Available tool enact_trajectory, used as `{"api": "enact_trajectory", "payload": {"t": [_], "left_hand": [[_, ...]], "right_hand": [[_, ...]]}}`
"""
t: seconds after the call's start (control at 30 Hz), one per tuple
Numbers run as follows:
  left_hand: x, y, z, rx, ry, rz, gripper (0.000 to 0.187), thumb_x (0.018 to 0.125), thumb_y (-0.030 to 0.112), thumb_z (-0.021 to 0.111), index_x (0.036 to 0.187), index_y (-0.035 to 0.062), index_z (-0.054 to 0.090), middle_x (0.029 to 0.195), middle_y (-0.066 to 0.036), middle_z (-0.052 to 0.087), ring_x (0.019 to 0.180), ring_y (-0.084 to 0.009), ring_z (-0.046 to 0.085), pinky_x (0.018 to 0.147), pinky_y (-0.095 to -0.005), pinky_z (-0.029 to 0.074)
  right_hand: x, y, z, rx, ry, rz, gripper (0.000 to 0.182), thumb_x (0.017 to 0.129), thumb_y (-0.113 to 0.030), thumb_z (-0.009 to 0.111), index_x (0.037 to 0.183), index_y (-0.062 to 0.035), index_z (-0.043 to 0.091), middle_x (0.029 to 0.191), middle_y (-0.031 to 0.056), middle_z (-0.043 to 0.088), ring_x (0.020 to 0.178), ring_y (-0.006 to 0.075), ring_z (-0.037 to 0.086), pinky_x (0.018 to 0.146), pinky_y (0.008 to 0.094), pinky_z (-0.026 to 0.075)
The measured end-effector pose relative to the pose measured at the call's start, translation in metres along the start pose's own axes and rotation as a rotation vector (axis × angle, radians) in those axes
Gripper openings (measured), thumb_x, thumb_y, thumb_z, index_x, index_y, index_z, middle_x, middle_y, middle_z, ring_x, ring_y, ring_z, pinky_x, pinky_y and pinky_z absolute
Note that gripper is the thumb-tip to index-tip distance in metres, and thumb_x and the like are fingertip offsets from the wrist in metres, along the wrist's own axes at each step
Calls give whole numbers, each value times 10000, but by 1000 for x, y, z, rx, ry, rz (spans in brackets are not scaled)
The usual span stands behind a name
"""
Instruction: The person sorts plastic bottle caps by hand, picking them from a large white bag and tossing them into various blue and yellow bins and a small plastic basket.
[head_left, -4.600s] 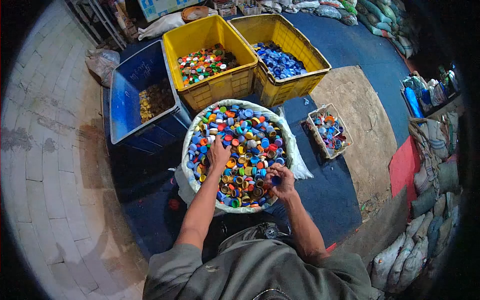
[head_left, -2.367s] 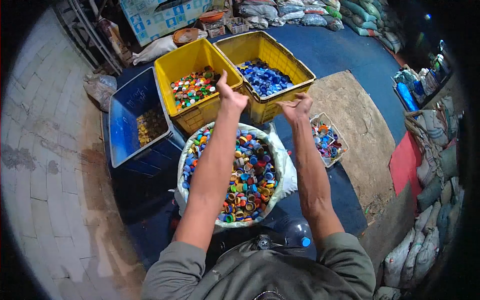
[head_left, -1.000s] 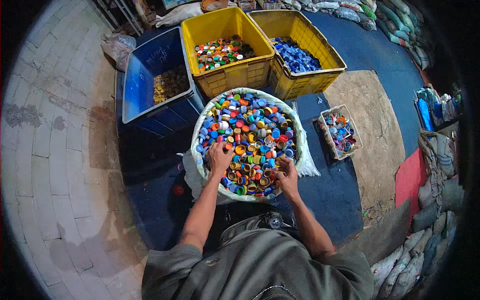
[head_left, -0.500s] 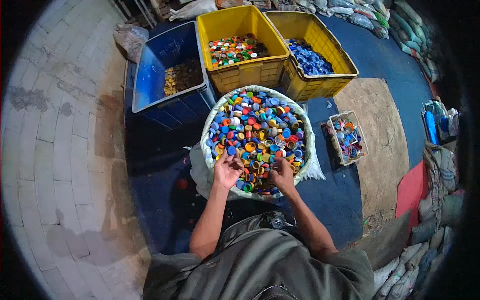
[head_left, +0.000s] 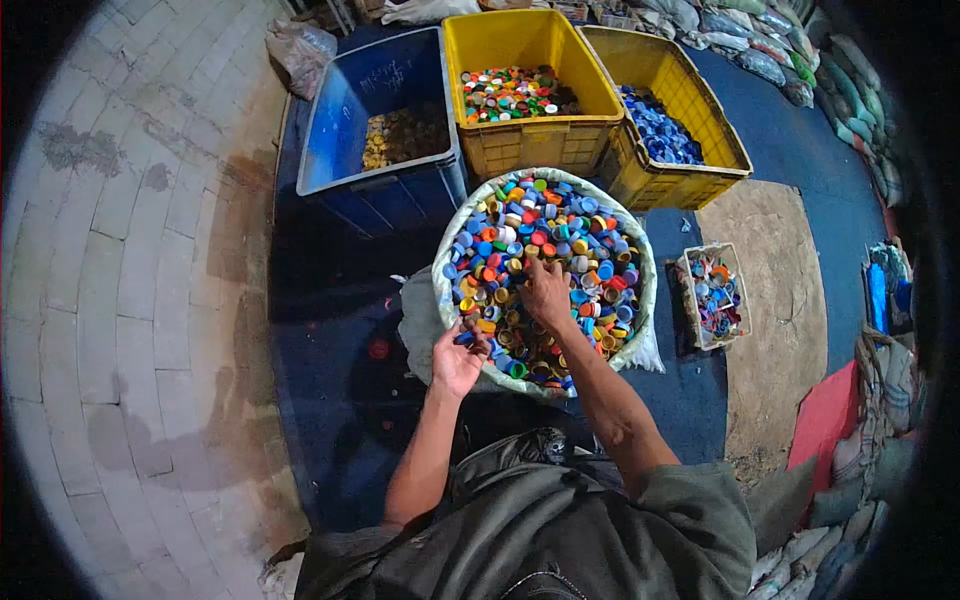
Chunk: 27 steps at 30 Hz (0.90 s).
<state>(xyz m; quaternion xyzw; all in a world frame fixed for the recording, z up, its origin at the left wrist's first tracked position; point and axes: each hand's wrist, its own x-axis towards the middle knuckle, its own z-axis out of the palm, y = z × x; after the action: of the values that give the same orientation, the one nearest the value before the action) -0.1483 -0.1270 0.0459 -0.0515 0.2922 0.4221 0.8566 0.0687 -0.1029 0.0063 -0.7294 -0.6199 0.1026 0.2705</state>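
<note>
Mixed bottle caps in many colours fill a round container with a pale cloth rim. At its lower left edge, my left hand is palm up with curled fingers around a blue cap. My right hand reaches over the middle of the pile, back of the hand up. Its fingertips point down at the caps beside a yellowish one; whether they grip anything is hidden.
Beyond the container stand a blue bin with yellowish caps, a yellow bin with mixed caps and another yellow bin with blue caps. A small basket is at right. Filled sacks line the right side.
My right hand has moved up and left, from the lower right of the pile to its middle. My left hand is slightly lower against the container. The whole view has shifted a little.
</note>
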Motion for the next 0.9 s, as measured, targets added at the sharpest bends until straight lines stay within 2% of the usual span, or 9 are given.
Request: {"api": "enact_trajectory", "payload": {"t": [0.17, 0.33, 0.5, 0.57, 0.63, 0.67, 0.77, 0.83, 0.9], "left_hand": [[-11, 5, -6, 65, 93, 52, 222, 902, 94, 513, 1085, -25, 553, 911, -88, 592, 777, -192, 580, 724, -327, 497], [-5, 8, -18, 147, 101, 73, 234, 877, 56, 544, 1101, -11, 551, 885, -65, 578, 737, -135, 565, 664, -285, 490], [25, 0, -5, 830, 182, 244, 243, 834, 129, 665, 1029, 21, 570, 850, -36, 589, 645, -97, 536, 580, -244, 442], [47, -3, 3, 1109, 238, 353, 264, 813, 130, 691, 1013, 10, 567, 837, -46, 611, 631, -101, 554, 585, -268, 460], [72, -3, 4, 1370, 302, 502, 369, 756, 155, 738, 1029, -8, 548, 905, -97, 647, 772, -196, 625, 700, -323, 489], [80, -3, 8, 1512, 326, 555, 387, 746, 156, 742, 1033, -10, 543, 923, -108, 652, 811, -222, 632, 731, -338, 489], [108, -8, -4, 1676, 314, 700, 435, 714, 178, 759, 1039, 5, 526, 937, -138, 660, 873, -292, 630, 787, -383, 475], [111, -12, 3, 1856, 382, 756, 445, 711, 203, 766, 1032, 16, 521, 927, -136, 670, 869, -294, 635, 787, -388, 472], [112, -14, 6, 1805, 390, 726, 460, 706, 212, 767, 1046, 27, 517, 923, -142, 662, 870, -327, 624, 798, -417, 464]], "right_hand": [[3, 2, 10, -35, -89, 30, 627, 733, -152, 700, 1278, -93, 396, 1057, 130, 643, 1049, 348, 482, 842, 458, 335], [2, 1, 8, 26, -11, 7, 584, 749, -139, 700, 1266, -96, 432, 1048, 117, 645, 1041, 324, 490, 843, 459, 340], [-4, 4, -7, 280, 187, 3, 582, 738, -96, 705, 1259, -51, 449, 998, 150, 627, 970, 318, 548, 799, 439, 386], [-6, 3, -15, 675, 187, 210, 508, 786, -71, 687, 1238, -32, 460, 1010, 108, 626, 894, 259, 612, 767, 363, 476], [-18, -8, -38, 1026, 149, 442, 466, 819, -73, 669, 1233, -25, 460, 1006, 84, 621, 862, 228, 631, 748, 323, 505], [-29, -3, -39, 1209, 171, 491, 368, 898, -171, 594, 1219, -36, 474, 959, 57, 605, 881, 180, 616, 724, 268, 496], [-56, 7, -46, 1849, 204, 729, 403, 828, -152, 613, 1198, -44, 496, 996, 70, 582, 853, 192, 592, 724, 322, 483], [-71, -1, -59, 1908, 194, 762, 387, 832, -195, 565, 1188, -54, 507, 936, 57, 588, 829, 200, 588, 701, 335, 480], [-83, -4, -69, 2022, 148, 800, 381, 829, -209, 560, 1175, -55, 512, 887, 49, 587, 832, 208, 590, 700, 346, 483]]}}
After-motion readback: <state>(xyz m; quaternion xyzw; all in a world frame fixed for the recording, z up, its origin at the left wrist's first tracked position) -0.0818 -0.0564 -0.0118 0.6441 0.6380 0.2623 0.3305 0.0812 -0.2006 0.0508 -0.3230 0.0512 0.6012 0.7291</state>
